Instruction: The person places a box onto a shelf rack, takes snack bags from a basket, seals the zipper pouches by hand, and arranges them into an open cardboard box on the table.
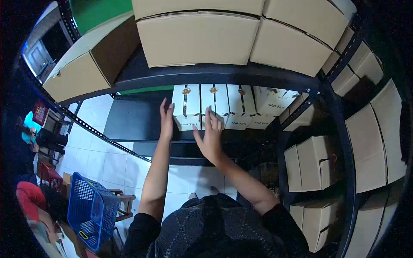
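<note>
Several white boxes with gold emblems and dark stripes stand in a row on the middle black shelf (133, 118). Against the side of the leftmost white box (187, 103) is my left hand (167, 120), upright with its fingers stretched. My right hand (211, 135) is at the front of the second white box (214, 98), its fingers extended and thumb spread toward the leftmost one. Neither hand is wrapped round anything. Farther right are a third white box (241, 101) and a tilted white box (275, 99) with lettering on it.
Large brown cartons (198, 41) fill the shelf above. More cartons (312, 163) sit in the rack on the right. A blue plastic basket (92, 210) rests on a wooden stool (124, 206) at lower left. Other people (32, 129) are at the far left.
</note>
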A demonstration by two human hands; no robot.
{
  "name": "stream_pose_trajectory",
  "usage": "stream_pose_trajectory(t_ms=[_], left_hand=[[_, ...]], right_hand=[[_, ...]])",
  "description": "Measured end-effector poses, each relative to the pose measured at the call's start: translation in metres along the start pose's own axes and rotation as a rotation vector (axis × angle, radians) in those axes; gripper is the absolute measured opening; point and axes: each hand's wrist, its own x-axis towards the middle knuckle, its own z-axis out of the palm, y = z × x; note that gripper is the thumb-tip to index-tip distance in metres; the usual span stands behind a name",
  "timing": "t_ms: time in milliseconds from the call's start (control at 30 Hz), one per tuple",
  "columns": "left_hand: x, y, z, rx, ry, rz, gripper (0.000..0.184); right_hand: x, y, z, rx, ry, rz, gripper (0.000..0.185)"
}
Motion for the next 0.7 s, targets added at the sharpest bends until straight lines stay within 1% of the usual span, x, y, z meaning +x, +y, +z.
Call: stream_pose_trajectory(t_ms=[33, 67, 100, 133, 167, 200, 267, 300, 333, 367, 400, 433, 467, 500, 533, 567, 633, 667, 700], left_hand=[[-0.003, 0.010, 0.007, 0.003, -0.012, -0.083, 0.064], [-0.004, 0.014, 0.008, -0.058, -0.092, -0.141, 0.063], [-0.005, 0.015, 0.006, -0.119, -0.174, -0.200, 0.062], [-0.002, 0.016, 0.005, -0.077, -0.249, -0.163, 0.066], [-0.001, 0.012, 0.002, -0.075, -0.255, -0.168, 0.066], [0.000, 0.009, -0.002, -0.078, -0.269, -0.160, 0.065], [-0.003, 0.001, -0.011, -0.131, -0.287, -0.171, 0.063], [-0.012, 0.011, -0.011, -0.130, -0.295, -0.171, 0.063], [-0.026, 0.026, -0.008, -0.155, -0.259, -0.172, 0.061], [-0.035, 0.036, -0.008, -0.180, -0.224, -0.172, 0.059], [-0.039, 0.038, -0.012, -0.180, -0.233, -0.173, 0.059], [-0.044, 0.039, -0.017, -0.121, -0.231, -0.153, 0.059], [-0.048, 0.040, -0.022, -0.063, -0.226, -0.132, 0.059], [-0.051, 0.041, -0.025, -0.005, -0.221, -0.109, 0.059], [-0.055, 0.044, -0.028, -0.068, -0.193, -0.140, 0.057], [-0.053, 0.027, -0.036, -0.187, -0.192, -0.146, 0.054], [-0.063, 0.042, -0.038, -0.367, -0.159, -0.146, 0.054], [-0.068, 0.050, -0.038, -0.436, -0.112, -0.127, 0.057], [-0.073, 0.063, -0.036, -0.432, -0.120, -0.134, 0.057]], right_hand=[[0.000, -0.008, 0.006, -0.139, -0.023, 0.016, 0.066], [0.001, -0.007, 0.016, -0.093, -0.035, 0.038, 0.063], [0.003, -0.011, 0.020, -0.094, -0.032, 0.041, 0.063], [0.003, -0.014, 0.023, -0.170, -0.004, 0.027, 0.059], [0.002, -0.016, 0.025, -0.247, 0.023, 0.016, 0.055], [0.004, -0.020, 0.024, -0.277, 0.016, 0.024, 0.047], [0.002, -0.025, 0.026, -0.280, 0.029, 0.001, 0.045], [0.002, -0.028, 0.027, -0.279, 0.047, -0.032, 0.044], [-0.001, -0.032, 0.029, -0.241, 0.006, -0.041, 0.042], [-0.002, -0.035, 0.033, -0.246, 0.012, -0.036, 0.042], [-0.003, -0.040, 0.037, -0.091, 0.014, -0.044, 0.042], [-0.006, -0.045, 0.041, 0.064, 0.014, -0.051, 0.042], [-0.009, -0.049, 0.042, 0.012, 0.035, -0.088, 0.043], [-0.010, -0.047, 0.051, 0.153, 0.065, -0.094, 0.044], [-0.012, -0.045, 0.056, 0.256, 0.035, -0.065, 0.050], [-0.015, -0.042, 0.062, 0.358, 0.007, -0.035, 0.056], [-0.012, -0.053, 0.054, 0.312, 0.194, -0.066, 0.075], [-0.012, -0.060, 0.049, 0.304, 0.286, -0.038, 0.091], [-0.013, -0.064, 0.046, 0.301, 0.291, -0.029, 0.091]])
